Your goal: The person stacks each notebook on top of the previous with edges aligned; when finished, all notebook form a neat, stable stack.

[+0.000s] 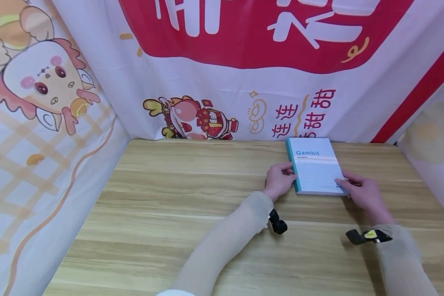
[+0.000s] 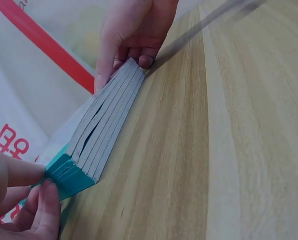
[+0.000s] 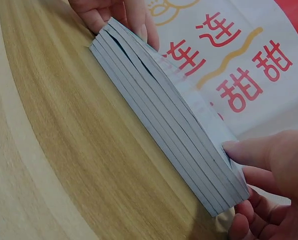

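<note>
A stack of several notebooks (image 1: 314,172) lies near the back edge of the table, its top cover pale blue and white and marked "Gambit". Teal spines (image 2: 74,182) face left, and the grey-white page edges (image 3: 163,120) show a few narrow gaps between the layers. My left hand (image 1: 280,179) holds the stack at its spine side, fingertips against the teal edge. At the opposite side, my right hand (image 1: 364,193) grips the near right corner, thumb on the top cover and the other fingers curled at the side and lower edge.
The wood-grain table (image 1: 177,197) spreads left and toward me. A printed white and red cloth (image 1: 222,98) hangs right behind the table's back edge, close to the stack. Another patterned cloth (image 1: 40,176) runs along the left side.
</note>
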### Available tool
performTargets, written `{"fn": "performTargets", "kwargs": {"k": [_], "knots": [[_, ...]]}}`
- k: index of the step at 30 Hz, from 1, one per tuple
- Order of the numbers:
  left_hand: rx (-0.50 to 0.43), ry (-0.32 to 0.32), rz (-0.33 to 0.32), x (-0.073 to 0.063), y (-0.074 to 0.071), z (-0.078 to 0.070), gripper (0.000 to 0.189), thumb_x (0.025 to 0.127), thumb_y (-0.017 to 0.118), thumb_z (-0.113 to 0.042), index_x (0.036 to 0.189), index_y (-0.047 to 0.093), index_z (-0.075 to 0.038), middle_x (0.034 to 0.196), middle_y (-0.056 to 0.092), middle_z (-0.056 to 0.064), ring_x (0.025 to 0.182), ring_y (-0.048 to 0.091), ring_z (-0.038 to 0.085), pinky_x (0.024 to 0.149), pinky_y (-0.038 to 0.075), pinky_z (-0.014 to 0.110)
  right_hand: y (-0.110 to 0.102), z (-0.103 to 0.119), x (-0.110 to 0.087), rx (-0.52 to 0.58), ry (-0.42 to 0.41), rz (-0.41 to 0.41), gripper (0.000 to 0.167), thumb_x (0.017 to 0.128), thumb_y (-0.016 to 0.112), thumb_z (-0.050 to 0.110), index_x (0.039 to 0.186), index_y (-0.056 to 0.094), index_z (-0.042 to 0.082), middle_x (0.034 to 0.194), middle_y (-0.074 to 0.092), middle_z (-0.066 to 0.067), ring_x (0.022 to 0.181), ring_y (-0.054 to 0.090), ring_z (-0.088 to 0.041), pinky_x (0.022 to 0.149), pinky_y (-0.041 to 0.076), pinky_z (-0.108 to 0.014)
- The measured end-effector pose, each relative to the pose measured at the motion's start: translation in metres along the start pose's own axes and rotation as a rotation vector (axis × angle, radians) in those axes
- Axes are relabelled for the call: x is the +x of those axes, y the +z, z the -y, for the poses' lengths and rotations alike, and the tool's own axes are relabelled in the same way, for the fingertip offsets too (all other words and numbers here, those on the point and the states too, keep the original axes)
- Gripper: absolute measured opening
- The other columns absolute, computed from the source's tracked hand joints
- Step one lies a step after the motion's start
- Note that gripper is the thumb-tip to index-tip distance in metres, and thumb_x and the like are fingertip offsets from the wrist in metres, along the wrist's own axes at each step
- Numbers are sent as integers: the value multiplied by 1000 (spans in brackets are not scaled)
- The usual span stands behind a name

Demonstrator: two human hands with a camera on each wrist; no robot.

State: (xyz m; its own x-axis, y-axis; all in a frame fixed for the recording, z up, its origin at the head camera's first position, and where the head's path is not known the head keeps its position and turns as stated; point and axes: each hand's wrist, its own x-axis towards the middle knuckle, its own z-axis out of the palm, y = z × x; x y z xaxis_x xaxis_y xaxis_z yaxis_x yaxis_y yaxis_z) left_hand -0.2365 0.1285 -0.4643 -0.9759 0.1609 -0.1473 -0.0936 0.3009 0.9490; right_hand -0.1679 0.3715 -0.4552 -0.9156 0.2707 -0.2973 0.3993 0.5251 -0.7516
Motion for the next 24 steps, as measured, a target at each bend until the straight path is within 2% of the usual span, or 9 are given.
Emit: {"fn": "performTargets", "kwargs": {"k": [5, 8, 10, 12, 14, 20, 24], "knots": [[9, 11, 47, -1, -10, 5, 44, 92, 78, -15, 134, 67, -15, 100, 66, -9, 90, 59, 4, 82, 53, 22, 3, -1, -1, -1, 1, -7, 92, 91, 55, 73, 160, 32, 16, 154, 36, -28, 126, 36, -44, 85, 43, -43], [-7, 42, 81, 0, -21, 9, 48, 92, 78, -22, 137, 64, -13, 106, 67, -7, 92, 62, 5, 83, 54, 22, 3, 1, -3, 34, 12, -12, 94, 91, 53, 74, 161, 28, 17, 158, 31, -27, 132, 33, -46, 92, 44, -54], [-17, 70, 108, 1, -30, 11, 53, 93, 77, -28, 140, 61, -11, 112, 67, -5, 93, 64, 6, 82, 55, 23, 3, 5, -5, 63, 18, -20, 96, 91, 51, 75, 163, 24, 17, 162, 25, -25, 139, 28, -47, 100, 39, -64], [-19, 97, 130, 1, -42, 11, 57, 93, 76, -34, 142, 59, -11, 119, 67, -3, 96, 66, 8, 82, 56, 24, 1, 11, -7, 84, 13, -22, 97, 91, 49, 76, 163, 20, 18, 165, 19, -22, 144, 22, -48, 106, 31, -71], [-3, 128, 146, -1, -55, 10, 60, 93, 75, -39, 144, 58, -14, 127, 66, 0, 102, 66, 10, 83, 56, 25, 0, 19, -10, 86, -3, -30, 99, 91, 47, 77, 164, 18, 17, 166, 17, -21, 146, 19, -49, 107, 28, -74], [79, 228, 172, -11, -99, 7, 65, 91, 74, -49, 147, 55, -22, 146, 56, -3, 121, 61, 19, 93, 55, 32, 2, 48, -27, 63, -85, -53, 98, 92, 44, 77, 164, 16, 15, 165, 19, -23, 147, 21, -48, 109, 28, -72], [178, 312, 161, -24, -129, 9, 70, 91, 73, -54, 150, 52, -24, 151, 51, -6, 132, 53, 22, 106, 47, 40, 11, 69, -41, 46, -164, -35, 93, 94, 48, 73, 164, 20, 16, 164, 23, -22, 146, 25, -47, 109, 29, -72]]}}
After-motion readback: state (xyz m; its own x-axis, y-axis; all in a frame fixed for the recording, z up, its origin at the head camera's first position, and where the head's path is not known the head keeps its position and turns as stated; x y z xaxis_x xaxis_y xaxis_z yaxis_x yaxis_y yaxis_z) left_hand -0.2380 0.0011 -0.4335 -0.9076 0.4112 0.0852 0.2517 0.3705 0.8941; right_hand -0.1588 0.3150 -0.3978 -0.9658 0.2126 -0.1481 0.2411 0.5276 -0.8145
